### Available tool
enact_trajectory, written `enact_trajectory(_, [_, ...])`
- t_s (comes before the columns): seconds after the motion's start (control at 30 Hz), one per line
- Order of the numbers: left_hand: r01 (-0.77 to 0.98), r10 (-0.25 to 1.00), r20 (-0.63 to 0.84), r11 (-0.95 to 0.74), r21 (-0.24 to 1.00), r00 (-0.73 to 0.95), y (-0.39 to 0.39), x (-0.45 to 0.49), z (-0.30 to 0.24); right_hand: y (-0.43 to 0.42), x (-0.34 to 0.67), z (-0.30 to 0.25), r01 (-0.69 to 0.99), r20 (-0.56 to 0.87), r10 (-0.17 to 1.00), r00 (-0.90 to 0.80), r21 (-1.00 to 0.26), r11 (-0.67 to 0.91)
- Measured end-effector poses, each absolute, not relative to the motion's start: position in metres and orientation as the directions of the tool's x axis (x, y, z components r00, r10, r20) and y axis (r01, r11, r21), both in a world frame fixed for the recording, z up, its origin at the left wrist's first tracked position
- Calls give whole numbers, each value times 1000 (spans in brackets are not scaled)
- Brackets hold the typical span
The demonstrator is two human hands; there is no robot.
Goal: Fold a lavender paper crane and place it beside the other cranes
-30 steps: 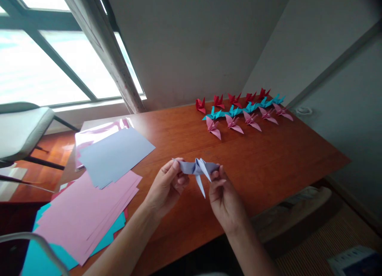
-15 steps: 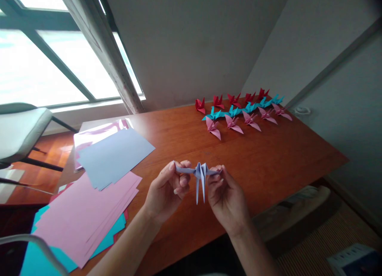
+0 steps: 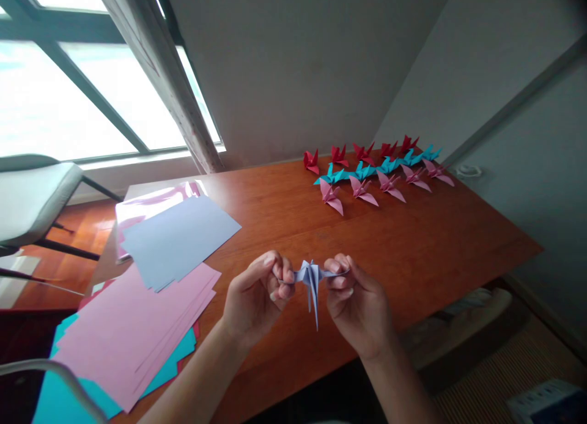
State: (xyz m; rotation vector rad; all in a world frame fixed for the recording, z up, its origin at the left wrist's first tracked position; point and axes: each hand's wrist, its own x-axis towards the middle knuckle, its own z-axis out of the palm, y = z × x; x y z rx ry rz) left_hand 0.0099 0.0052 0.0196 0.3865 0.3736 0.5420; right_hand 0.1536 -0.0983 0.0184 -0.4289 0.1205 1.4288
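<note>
A pale lavender paper crane [image 3: 312,278] is held above the near part of the wooden table, its two wings stretched out sideways and its narrow points hanging down. My left hand [image 3: 257,298] pinches the left wing between thumb and fingers. The right wing is gripped the same way by my right hand [image 3: 360,308]. Parts of both wings are covered by my fingers. Beyond my hands, on the far right of the table, stand rows of finished cranes: red cranes [image 3: 340,155] at the back, turquoise cranes [image 3: 362,171] in the middle and pink cranes [image 3: 364,192] in front.
Lavender paper sheets [image 3: 183,237] lie at left on the wooden table [image 3: 270,204], partly over a shiny plastic packet [image 3: 147,205]. Nearer are pink sheets [image 3: 137,332] over turquoise sheets [image 3: 77,393]. A grey curved tube [image 3: 59,368] crosses the lower left. A chair [image 3: 39,194] stands by the window.
The lavender crane has come down slightly and its hanging points have swung. My fingers have curled more tightly around both wings, and my right hand has shifted a little right.
</note>
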Motion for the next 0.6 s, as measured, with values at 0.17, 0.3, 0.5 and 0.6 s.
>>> enact_trajectory(0.17, [-395, 543, -217, 783, 480, 812, 3, 11, 19, -97, 153, 18, -952, -298, 936, 187, -291, 98])
enact_trajectory(0.3, [-371, 532, -210, 774, 514, 820, 3, 11, 19, -97, 153, 16, -929, -283, 944, 170, -364, 59])
enact_trajectory(0.5, [-308, 503, -189, 741, 597, 843, 4, 11, 19, -98, 158, 18, -846, -249, 952, 180, -533, 20])
enact_trajectory(0.6, [-247, 475, -207, 724, 644, 855, 5, 10, 16, -99, 161, 17, -815, -223, 959, 176, -579, 15])
